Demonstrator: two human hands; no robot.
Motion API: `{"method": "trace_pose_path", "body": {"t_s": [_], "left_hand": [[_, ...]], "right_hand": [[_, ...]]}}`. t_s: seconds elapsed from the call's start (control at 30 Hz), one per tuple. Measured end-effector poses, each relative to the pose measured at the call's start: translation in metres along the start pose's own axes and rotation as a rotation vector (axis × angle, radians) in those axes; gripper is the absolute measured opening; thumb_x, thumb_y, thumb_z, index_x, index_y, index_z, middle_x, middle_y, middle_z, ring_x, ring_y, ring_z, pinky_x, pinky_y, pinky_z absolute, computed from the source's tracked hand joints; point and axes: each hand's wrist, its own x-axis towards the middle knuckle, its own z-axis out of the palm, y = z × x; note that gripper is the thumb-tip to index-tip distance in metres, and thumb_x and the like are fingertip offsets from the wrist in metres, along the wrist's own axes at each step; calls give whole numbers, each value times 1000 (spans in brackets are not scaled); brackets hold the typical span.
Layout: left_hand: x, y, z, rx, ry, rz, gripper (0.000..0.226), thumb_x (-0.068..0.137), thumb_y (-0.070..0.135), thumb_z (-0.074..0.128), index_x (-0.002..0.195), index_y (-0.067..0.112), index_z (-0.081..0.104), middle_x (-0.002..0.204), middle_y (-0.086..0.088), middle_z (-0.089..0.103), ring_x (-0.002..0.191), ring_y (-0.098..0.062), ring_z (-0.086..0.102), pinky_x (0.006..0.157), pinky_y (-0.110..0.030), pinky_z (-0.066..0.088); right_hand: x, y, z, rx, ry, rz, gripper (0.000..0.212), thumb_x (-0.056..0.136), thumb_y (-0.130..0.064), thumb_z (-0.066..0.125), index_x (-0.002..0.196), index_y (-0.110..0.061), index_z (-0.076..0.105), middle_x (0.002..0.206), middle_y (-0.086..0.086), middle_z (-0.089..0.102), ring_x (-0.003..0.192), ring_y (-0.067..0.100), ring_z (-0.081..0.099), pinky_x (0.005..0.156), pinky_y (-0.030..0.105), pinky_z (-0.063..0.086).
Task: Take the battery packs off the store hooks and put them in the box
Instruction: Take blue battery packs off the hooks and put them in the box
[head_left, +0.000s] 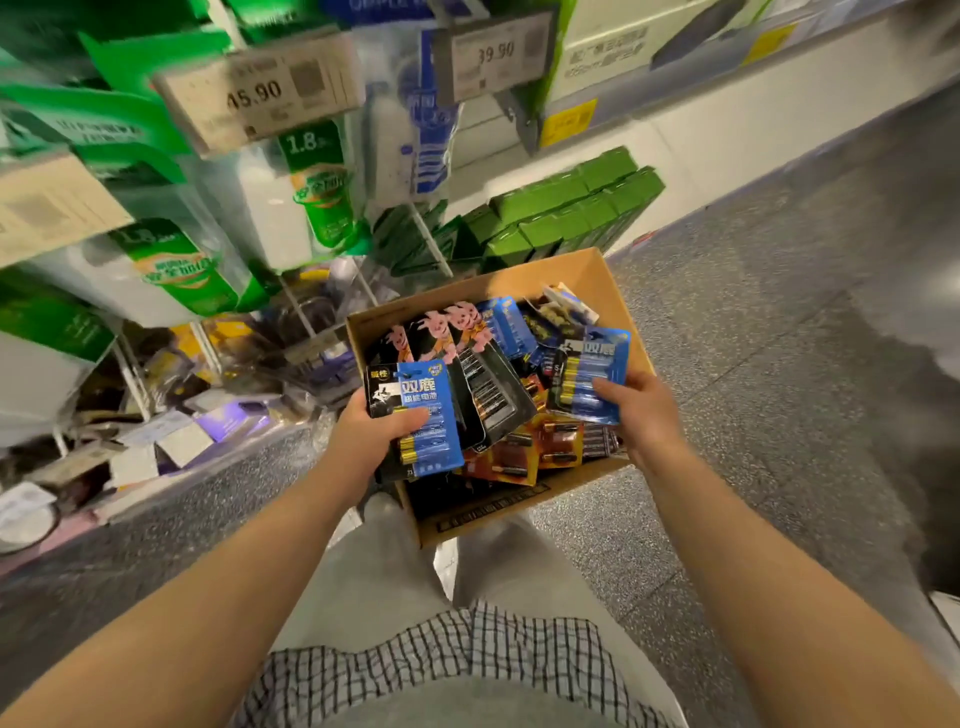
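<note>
A brown cardboard box (582, 270) stands on the floor in front of my legs, filled with several battery packs, some black with pink rabbits (441, 332), some orange and black (545, 447). My left hand (369, 436) grips a stack of blue battery packs (421, 410) over the box's near left corner, thumb across the top card. My right hand (639, 405) holds another blue battery pack (592, 374) over the box's right side, thumb on its front.
Store hooks at the left carry green-and-white packaged goods (176, 265) under price tags (260, 93). Green boxes (566, 208) sit on a low shelf behind the box. Loose packages (171, 436) lie on the bottom shelf at the left. Grey speckled floor (753, 389) spreads to the right.
</note>
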Motion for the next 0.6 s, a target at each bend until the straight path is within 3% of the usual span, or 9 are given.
{"method": "trace_pose_path", "body": {"t_s": [0.1, 0.17, 0.27, 0.33, 0.4, 0.5, 0.6], "left_hand": [[-3, 14, 3, 19, -42, 49, 40, 79, -1, 75, 114, 10, 59, 95, -7, 73, 80, -24, 72, 76, -41, 58], [-14, 29, 4, 38, -76, 124, 39, 78, 0, 77, 111, 13, 60, 96, -6, 74, 87, -28, 72, 82, -46, 57], [-40, 52, 0, 82, -80, 277, 40, 72, 5, 82, 106, 15, 61, 92, -3, 74, 85, -24, 71, 79, -39, 57], [-65, 64, -7, 96, -62, 386, 37, 72, 6, 82, 102, 16, 63, 81, 6, 75, 77, -12, 72, 71, -28, 57], [-98, 72, -21, 75, 14, 506, 32, 77, -1, 78, 94, 22, 62, 71, 16, 73, 67, 0, 69, 63, -17, 54], [-143, 81, -43, -21, 127, 596, 36, 71, 4, 83, 94, 22, 63, 75, 9, 75, 72, -11, 71, 69, -31, 58], [-202, 92, -75, -120, 206, 692, 43, 63, 6, 85, 97, 20, 62, 77, 10, 76, 70, -7, 70, 70, -32, 58]], "right_hand": [[-30, -20, 5, 156, -107, -83, 16, 83, 4, 67, 89, -10, 63, 88, 10, 73, 73, 22, 70, 72, 38, 59], [-55, -34, 14, 215, -235, -168, 19, 85, 9, 62, 86, -9, 63, 77, 3, 75, 66, 15, 71, 62, 30, 59], [-90, -54, 30, 200, -303, -280, 19, 84, 10, 62, 86, -9, 64, 79, 4, 73, 68, 14, 69, 68, 29, 58], [-112, -68, 39, 183, -360, -356, 14, 79, 6, 68, 85, -6, 64, 80, 9, 70, 69, 19, 65, 71, 33, 54], [-139, -83, 46, 179, -437, -389, 29, 65, -7, 78, 89, -3, 63, 86, 18, 65, 73, 27, 62, 71, 38, 52], [-179, -104, 53, 73, -546, -506, 42, 63, -19, 80, 99, -1, 65, 90, 23, 69, 78, 38, 67, 68, 44, 55], [-236, -131, 64, 42, -685, -640, 19, 72, -3, 75, 87, -4, 64, 75, 9, 71, 65, 22, 68, 60, 34, 58]]}}
